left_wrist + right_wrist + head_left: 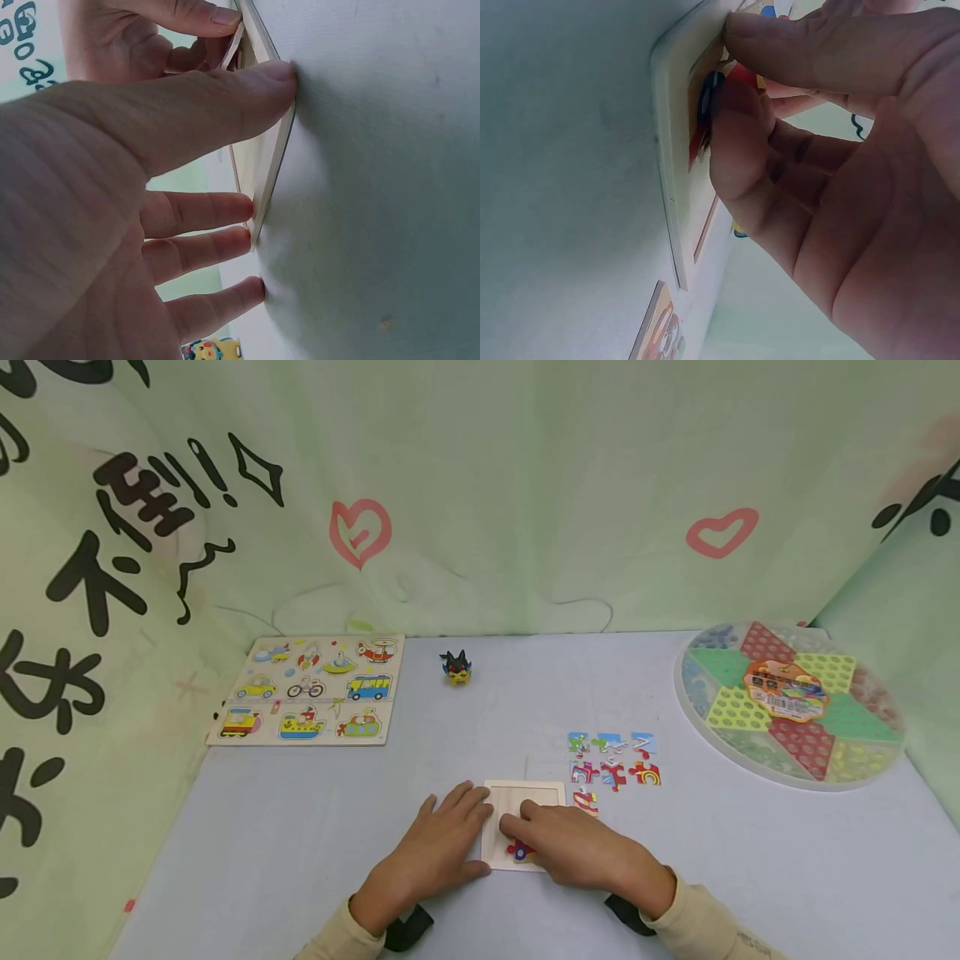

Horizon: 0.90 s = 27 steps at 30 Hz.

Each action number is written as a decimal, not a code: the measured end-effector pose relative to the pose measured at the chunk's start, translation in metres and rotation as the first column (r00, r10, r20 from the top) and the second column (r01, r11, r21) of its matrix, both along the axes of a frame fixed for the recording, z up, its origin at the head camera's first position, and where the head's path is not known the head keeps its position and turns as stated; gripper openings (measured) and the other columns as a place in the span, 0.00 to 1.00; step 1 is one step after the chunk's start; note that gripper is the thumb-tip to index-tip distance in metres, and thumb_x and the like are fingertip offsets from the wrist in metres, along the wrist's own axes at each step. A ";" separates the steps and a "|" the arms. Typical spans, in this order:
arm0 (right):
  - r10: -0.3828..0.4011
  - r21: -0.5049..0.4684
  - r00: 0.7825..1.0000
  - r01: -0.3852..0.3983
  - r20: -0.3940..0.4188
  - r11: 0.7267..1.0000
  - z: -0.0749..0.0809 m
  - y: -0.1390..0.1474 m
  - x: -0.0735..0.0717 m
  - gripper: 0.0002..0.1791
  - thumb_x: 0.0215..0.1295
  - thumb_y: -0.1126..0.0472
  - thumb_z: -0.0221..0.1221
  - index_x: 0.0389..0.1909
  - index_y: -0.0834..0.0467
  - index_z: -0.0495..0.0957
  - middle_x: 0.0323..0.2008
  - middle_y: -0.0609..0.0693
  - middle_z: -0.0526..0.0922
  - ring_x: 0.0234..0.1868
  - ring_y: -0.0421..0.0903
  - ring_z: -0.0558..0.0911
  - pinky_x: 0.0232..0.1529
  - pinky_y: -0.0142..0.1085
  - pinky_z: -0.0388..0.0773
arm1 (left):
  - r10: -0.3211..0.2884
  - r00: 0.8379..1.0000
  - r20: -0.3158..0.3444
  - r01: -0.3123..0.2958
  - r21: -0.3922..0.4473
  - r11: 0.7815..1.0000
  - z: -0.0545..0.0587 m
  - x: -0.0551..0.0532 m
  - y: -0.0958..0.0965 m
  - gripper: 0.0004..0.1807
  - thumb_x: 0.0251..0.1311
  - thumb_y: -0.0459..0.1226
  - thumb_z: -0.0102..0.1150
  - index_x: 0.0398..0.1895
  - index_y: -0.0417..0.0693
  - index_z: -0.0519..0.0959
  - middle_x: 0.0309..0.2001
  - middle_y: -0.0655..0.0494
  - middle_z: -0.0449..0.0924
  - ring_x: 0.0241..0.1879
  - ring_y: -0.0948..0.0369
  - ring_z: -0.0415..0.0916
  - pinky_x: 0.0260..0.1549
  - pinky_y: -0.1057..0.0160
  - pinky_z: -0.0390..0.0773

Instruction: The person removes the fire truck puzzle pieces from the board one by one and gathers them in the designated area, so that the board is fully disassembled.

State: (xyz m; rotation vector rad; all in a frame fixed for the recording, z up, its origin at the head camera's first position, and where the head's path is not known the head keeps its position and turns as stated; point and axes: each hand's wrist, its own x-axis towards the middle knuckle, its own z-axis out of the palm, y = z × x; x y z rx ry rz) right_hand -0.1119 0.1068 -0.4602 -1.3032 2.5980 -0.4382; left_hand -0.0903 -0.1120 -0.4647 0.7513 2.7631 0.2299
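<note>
A small wooden puzzle tray (498,810) lies near the front of the table. My left hand (444,843) rests along its left side, fingers spread and fairly straight, with thumb and fingertips touching the tray's edge in the left wrist view. Over the tray, my right hand (585,845) pinches a colourful jigsaw piece (742,75) with curled fingers and thumb. A red and blue part with a wheel (519,851) shows beside those fingers at the tray's lower side; the hand hides the rest. Several loose jigsaw pieces (612,772) lie to the right of the tray.
A wooden vehicle puzzle board (341,702) lies at the back left. A small black and yellow figurine (457,668) stands at the back middle. At the right is a large round game board (723,672) with coloured triangles. A printed curtain (525,510) hangs behind the table.
</note>
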 end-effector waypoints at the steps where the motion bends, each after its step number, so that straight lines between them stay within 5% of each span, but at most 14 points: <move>1: 0.001 -0.001 1.000 -0.001 0.001 1.000 0.000 0.000 0.000 0.18 0.59 0.66 0.71 0.44 0.50 0.74 0.30 0.43 0.71 0.25 0.39 0.74 0.24 0.31 0.70 | -0.001 1.000 -0.003 0.001 -0.001 1.000 0.000 0.000 0.000 0.39 0.56 0.51 0.75 0.68 0.45 0.73 0.73 0.51 0.66 0.76 0.49 0.57 0.65 0.36 0.66; 16: 0.010 -0.016 1.000 -0.009 0.023 1.000 0.000 0.000 -0.001 0.18 0.60 0.67 0.70 0.45 0.48 0.74 0.31 0.43 0.71 0.24 0.38 0.72 0.22 0.30 0.68 | -0.001 1.000 -0.010 0.001 0.006 1.000 -0.001 0.000 0.000 0.39 0.56 0.51 0.75 0.68 0.45 0.73 0.73 0.51 0.66 0.76 0.49 0.57 0.65 0.35 0.66; 27: 0.030 -0.077 0.997 -0.024 0.075 0.997 0.000 -0.003 0.000 0.15 0.62 0.67 0.68 0.39 0.48 0.73 0.28 0.37 0.72 0.28 0.34 0.72 0.30 0.29 0.71 | -0.008 1.000 -0.022 0.009 0.024 1.000 -0.004 0.000 -0.002 0.38 0.56 0.50 0.76 0.67 0.45 0.74 0.73 0.51 0.67 0.75 0.50 0.58 0.64 0.35 0.67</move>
